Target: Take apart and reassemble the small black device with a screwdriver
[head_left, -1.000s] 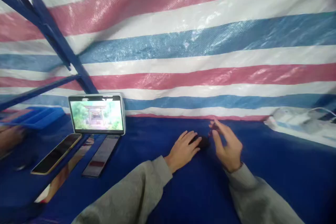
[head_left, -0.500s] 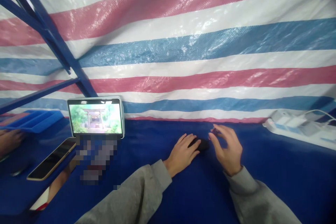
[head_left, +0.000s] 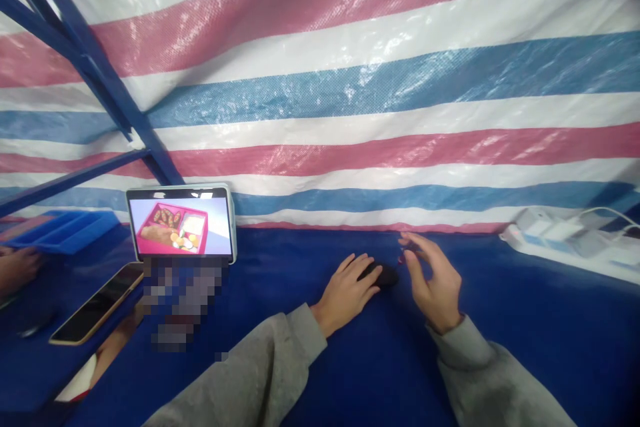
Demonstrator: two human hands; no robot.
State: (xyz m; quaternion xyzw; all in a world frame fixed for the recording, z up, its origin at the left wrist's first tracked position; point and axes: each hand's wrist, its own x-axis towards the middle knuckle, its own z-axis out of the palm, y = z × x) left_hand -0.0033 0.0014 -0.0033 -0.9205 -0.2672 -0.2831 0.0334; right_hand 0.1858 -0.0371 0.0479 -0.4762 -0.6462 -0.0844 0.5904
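Observation:
My left hand [head_left: 350,293] lies over a black, rounded computer mouse [head_left: 387,275] on the blue table, its fingers resting across the top and side. Just to the right, my right hand [head_left: 434,280] is raised with thumb and forefinger curled towards each other. A tiny dark reddish thing [head_left: 401,257] shows at those fingertips, too small and blurred to name. Its tip is close to the right end of the mouse, and I cannot tell whether they touch.
A tablet [head_left: 183,223] playing a video stands at the left. Near it lie a phone [head_left: 97,303] and a blue compartment tray [head_left: 65,230], with another person's hand [head_left: 20,270] beside it. A white power strip [head_left: 570,250] with plugs sits right. Striped sheeting [head_left: 380,93] closes the back.
The fingertips of my right hand have shifted slightly, and the small reddish thing has dipped lower. My left hand stays on the mouse. The tablet's picture switched from a gate to a boxed meal.

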